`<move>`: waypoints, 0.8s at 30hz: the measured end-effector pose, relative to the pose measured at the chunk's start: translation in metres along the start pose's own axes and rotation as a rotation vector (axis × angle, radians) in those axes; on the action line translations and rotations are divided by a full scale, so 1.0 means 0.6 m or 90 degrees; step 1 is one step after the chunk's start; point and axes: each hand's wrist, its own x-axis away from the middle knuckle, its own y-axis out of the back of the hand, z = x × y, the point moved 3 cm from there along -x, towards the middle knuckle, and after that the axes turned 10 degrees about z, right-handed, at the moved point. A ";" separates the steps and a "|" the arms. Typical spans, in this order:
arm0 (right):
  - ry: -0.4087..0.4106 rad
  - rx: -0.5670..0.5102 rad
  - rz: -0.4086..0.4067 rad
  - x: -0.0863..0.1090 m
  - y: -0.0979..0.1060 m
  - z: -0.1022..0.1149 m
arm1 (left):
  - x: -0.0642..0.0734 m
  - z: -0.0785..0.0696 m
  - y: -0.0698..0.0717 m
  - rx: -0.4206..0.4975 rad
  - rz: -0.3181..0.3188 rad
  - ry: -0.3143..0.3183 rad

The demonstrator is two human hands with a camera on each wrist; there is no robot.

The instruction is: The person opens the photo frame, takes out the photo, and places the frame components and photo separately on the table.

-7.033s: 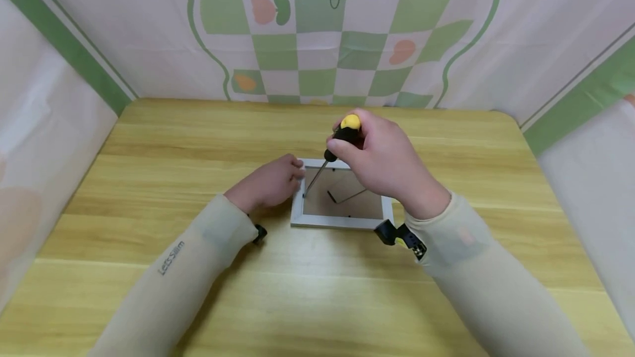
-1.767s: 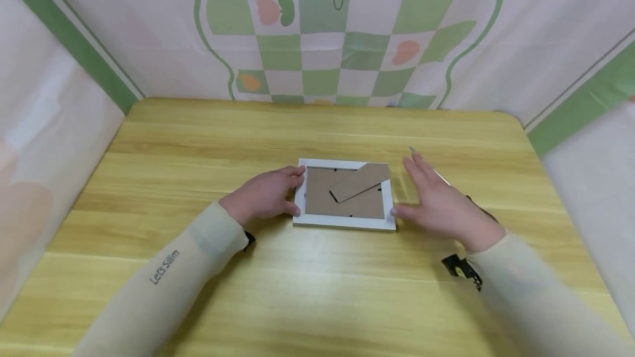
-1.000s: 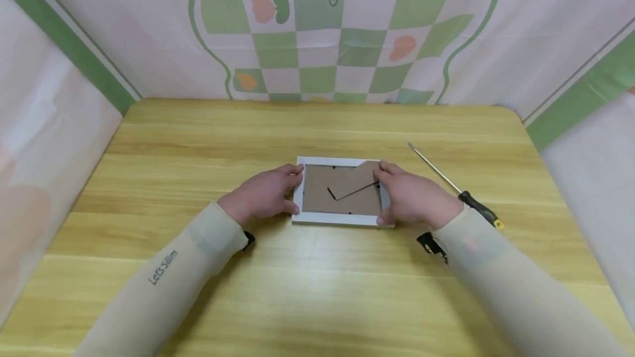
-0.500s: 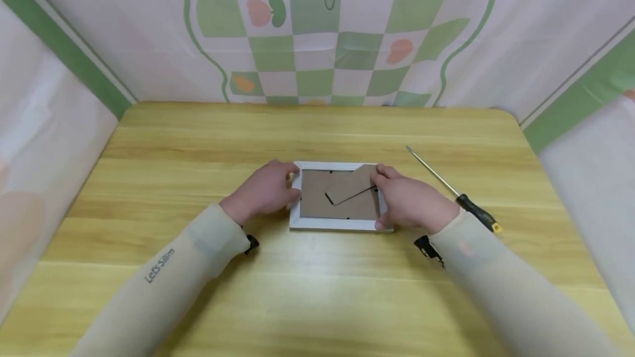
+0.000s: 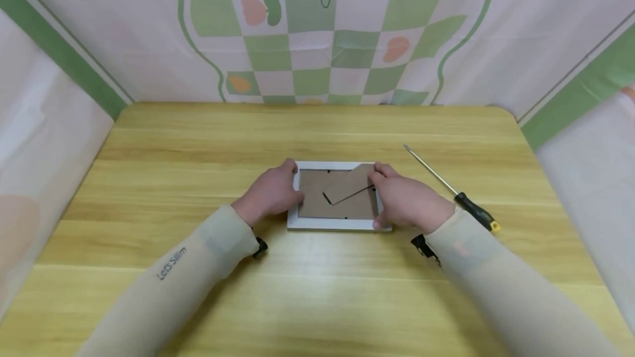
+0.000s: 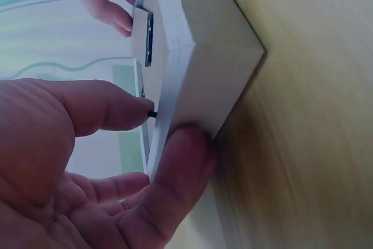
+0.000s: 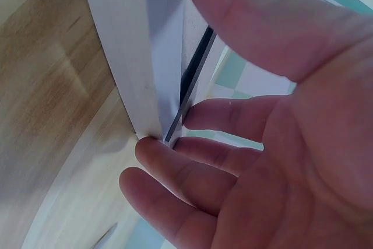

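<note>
A white picture frame (image 5: 337,225) lies face down on the table, its brown backing board (image 5: 310,208) and slanted easel stand (image 5: 347,185) facing up. My left hand (image 5: 270,189) grips the frame's left side. In the left wrist view, the thumb touches a small black tab (image 6: 152,114) at the inner edge while another finger lies against the frame's outer side. At the right side, my right hand (image 5: 409,197) holds the frame, thumb at the near corner and fingers by the stand's wide end. To its right lies a black and yellow screwdriver (image 5: 474,211), untouched.
The wooden table (image 5: 317,302) reaches a checkered green and white curtain (image 5: 312,43) at the back. White cloth with green bands hangs at both sides. A small black device (image 5: 425,248) is strapped at the right wrist.
The screwdriver has gone from my right hand to the table, and that hand has taken hold of the frame's right side. My left thumb has shifted onto the left inner edge.
</note>
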 end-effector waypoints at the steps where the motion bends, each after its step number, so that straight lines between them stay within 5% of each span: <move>1: -0.002 -0.001 0.003 0.000 0.000 -0.001 | -0.001 0.000 -0.001 0.002 0.001 0.004; 9: 0.004 0.005 0.007 0.000 0.001 0.002 | -0.003 -0.003 -0.001 0.017 0.004 0.034; 24: 0.001 0.000 0.012 0.001 0.001 0.003 | -0.001 -0.007 -0.004 -0.005 0.006 0.028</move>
